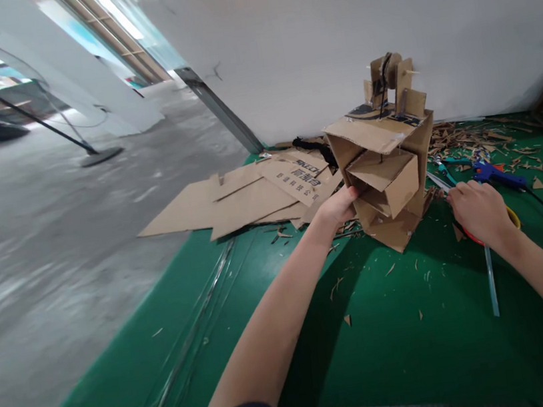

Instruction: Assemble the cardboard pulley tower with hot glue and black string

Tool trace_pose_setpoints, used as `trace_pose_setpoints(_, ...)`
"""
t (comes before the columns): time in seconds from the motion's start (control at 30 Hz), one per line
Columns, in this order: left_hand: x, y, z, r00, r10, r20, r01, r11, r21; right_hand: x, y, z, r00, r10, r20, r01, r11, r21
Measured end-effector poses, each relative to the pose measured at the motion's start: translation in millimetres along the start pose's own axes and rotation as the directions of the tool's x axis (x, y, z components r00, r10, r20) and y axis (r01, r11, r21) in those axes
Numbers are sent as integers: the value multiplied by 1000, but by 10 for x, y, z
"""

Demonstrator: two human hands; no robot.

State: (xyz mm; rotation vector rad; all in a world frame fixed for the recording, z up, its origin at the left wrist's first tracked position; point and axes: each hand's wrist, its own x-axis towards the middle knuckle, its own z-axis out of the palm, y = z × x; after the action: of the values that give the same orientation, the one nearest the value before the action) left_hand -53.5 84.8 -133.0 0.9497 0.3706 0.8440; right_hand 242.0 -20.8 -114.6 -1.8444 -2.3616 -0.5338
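Over the green table (pixel 423 350), right of centre, the left hand (pixel 339 208) appears clamped on the cardboard structure (pixel 383 173) at its left wall, thumb showing, fingers hidden. Just right of it, the right hand (pixel 478 207) curls by a pointed blade (pixel 439 181); gripping it? I can't tell. Plenty looks built: inner box (pixel 404 186) inside, wheel (pixel 391 71) mounted on top. What's left, I can't judge. Both hands stretch far forward, right knuckles up. Flat sheets (pixel 246 202) lie left, scraps (pixel 449 138) far right.

Bright light, blur toward left edge.
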Motion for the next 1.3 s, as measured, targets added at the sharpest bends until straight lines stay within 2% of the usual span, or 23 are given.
trace_pose_setpoints(0.07,-4,4,29,1000,16,26,-17,999,48,2,-23,1,995,71,-74,-70,997,20)
trace_pose_setpoints(0.13,-4,6,53,999,19,32,-21,997,76,-8,-28,25,986,125,-107,-107,980,167)
trace_pose_setpoints(0.2,0,6,71,999,17,33,-20,996,91,-28,-11,63,989,115,-91,-73,925,374)
trace_pose_setpoints(0.27,5,7,84,999,18,33,-21,995,100,-47,14,94,997,60,-53,-26,867,497)
trace_pose_setpoints(0.33,7,8,95,999,18,31,-21,994,111,-54,27,101,1000,6,0,-6,899,438)
trace_pose_setpoints(0.4,6,11,100,999,13,29,-16,992,121,-44,20,80,999,-2,37,-8,968,249)
trace_pose_setpoints(0.5,-1,14,98,1000,11,21,-13,993,115,-18,-6,15,998,66,-16,-66,998,14)
trace_pose_setpoints(0.57,-3,14,93,1000,9,14,-10,994,105,-15,-10,-26,992,105,-70,-107,994,-20)
trace_pose_setpoints(0.63,-2,14,91,1000,-1,15,-1,995,102,-36,0,-46,990,98,-97,-95,995,34)
trace_pose_setpoints(0.77,0,24,109,1000,-14,28,10,994,108,-106,26,-14,993,3,-114,21,978,208)
trace_pose_setpoints(0.9,-12,47,152,1000,-14,20,12,992,125,-115,12,15,998,-57,-8,57,990,132)
trace_pose_setpoints(0.97,-22,58,172,1000,-14,15,12,990,140,-96,-7,9,1000,-23,6,22,998,55)
trace_pose_setpoints(1.1,-37,76,196,1000,-7,13,5,989,149,-72,-25,4,988,135,-80,-134,991,16)
trace_pose_setpoints(1.2,-37,87,212,1000,0,20,-3,987,163,-87,-7,32,976,189,-111,-169,971,168)
trace_pose_setpoints(1.3,-32,87,224,999,2,39,-9,984,177,-115,22,66,983,136,-126,-83,931,356)
